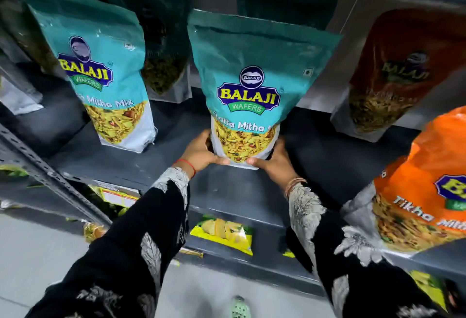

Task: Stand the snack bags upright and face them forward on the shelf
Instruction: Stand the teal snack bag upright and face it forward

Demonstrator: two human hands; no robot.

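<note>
Gripping a teal snack bag (248,95) at its base, L hand (201,152) and R hand (273,163) are closing around both bottom corners, bag standing upright, label fwd, on the grey shelf (327,156) w/ thumbs in front.

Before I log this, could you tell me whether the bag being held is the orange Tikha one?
No, both hands hold the teal Khatta Mitha bag.

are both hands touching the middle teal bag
Touching. The head view shows the left hand and right hand wrapped around the bottom corners of the middle teal bag, thumbs pressed against its front.
</note>
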